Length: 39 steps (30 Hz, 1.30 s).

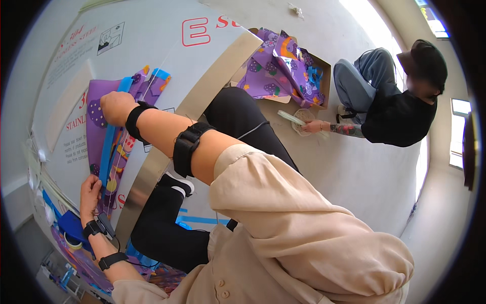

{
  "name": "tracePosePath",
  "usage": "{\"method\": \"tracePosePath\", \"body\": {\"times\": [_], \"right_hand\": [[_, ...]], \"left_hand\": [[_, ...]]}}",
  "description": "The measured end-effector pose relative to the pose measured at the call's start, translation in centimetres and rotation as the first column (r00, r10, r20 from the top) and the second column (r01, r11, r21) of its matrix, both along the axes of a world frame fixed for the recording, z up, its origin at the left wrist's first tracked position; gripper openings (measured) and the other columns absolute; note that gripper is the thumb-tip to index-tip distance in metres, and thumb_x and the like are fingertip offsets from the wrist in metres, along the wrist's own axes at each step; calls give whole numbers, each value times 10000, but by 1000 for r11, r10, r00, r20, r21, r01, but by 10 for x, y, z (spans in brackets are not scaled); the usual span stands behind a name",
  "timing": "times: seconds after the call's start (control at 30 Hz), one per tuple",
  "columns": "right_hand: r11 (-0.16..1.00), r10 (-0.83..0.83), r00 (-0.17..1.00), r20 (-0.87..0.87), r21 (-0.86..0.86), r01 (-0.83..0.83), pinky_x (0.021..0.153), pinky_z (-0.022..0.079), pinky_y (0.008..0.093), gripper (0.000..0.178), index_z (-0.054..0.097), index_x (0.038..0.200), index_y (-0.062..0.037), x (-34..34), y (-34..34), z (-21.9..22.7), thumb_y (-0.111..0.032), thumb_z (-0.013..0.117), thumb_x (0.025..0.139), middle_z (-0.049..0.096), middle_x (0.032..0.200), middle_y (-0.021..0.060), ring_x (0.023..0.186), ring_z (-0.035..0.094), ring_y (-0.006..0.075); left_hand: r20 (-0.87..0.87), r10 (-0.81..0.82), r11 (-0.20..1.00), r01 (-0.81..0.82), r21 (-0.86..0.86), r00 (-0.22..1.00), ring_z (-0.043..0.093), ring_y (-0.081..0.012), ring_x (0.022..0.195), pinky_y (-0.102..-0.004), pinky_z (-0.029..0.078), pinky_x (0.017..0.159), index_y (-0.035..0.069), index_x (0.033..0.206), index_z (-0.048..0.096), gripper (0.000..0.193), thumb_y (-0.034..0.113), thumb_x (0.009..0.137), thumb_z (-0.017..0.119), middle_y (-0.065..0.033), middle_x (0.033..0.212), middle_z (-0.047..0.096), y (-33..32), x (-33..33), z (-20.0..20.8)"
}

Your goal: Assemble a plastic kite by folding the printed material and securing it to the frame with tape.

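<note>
A purple patterned sheet (96, 144) with berry prints lies on the film-covered tabletop (152, 45), a blue strip (109, 147) running along it. My right hand (116, 108) is closed over the strip toward its far end. Nearer me, the fingers of my left hand (91, 192) pinch at the strip's other end, by the sheet's edge. Under and beside the strip are more purple printed pieces (158, 83), one with a blue edge. A thin white string (119, 164) crosses them. What lies under my right palm is hidden.
A bare metal edge (136, 187) borders the table by my knees. On the floor, a cardboard box (326, 83) holds folded purple sheets (266, 68). A crouching person (400, 109) holds a pale bundle (291, 119) beside it. A tape roll (74, 243) sits at lower left.
</note>
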State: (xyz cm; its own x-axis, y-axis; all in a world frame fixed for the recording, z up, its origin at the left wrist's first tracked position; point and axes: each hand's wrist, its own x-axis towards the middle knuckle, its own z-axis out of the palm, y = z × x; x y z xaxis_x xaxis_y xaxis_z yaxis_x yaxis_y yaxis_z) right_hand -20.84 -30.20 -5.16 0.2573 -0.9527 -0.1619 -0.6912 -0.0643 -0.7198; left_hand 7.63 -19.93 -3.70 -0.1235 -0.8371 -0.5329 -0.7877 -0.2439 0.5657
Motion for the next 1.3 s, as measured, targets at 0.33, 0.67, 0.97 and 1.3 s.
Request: {"method": "tracePosePath", "body": {"times": [0.33, 0.67, 0.97, 1.3], "right_hand": [[994, 83, 994, -65, -69, -88, 709, 544, 375, 198, 711, 950, -125, -12, -6, -1, -139, 592, 792, 694, 983, 95, 912, 675, 259], [977, -98, 982, -160, -202, 65, 636, 515, 386, 142, 701, 810, -119, -30, -8, -4, -108, 567, 766, 687, 831, 115, 798, 674, 287], [625, -216, 943, -254, -778, -66, 736, 422, 358, 133, 555, 853, -68, -56, 9, 8, -97, 578, 726, 542, 876, 85, 880, 525, 233], [689, 456, 771, -445, -372, -622, 1151, 132, 429, 838, 272, 1447, -104, -44, 61, -13, -516, 606, 798, 247, 1493, 173, 1392, 225, 304]], "left_hand": [[9, 10, 1000, -10, -25, 1000, 376, -50, 478, -216, 307, 436, 66, 770, 467, 181, 139, 925, 524, 38, 594, 405, -4, -1, 0], [200, -75, 927, 142, -347, 977, 299, -111, 562, -291, 308, 505, 35, 702, 370, 319, 176, 911, 565, -7, 583, 299, -5, -1, -23], [231, 45, 897, 63, -438, 972, 397, -248, 541, -384, 373, 532, -8, 683, 465, 329, 208, 822, 670, -160, 576, 455, -2, -12, -26], [246, 234, 916, -128, -381, 941, 554, -308, 626, -399, 428, 586, 22, 707, 526, 325, 280, 786, 709, -147, 649, 579, 3, -28, -8]]}}
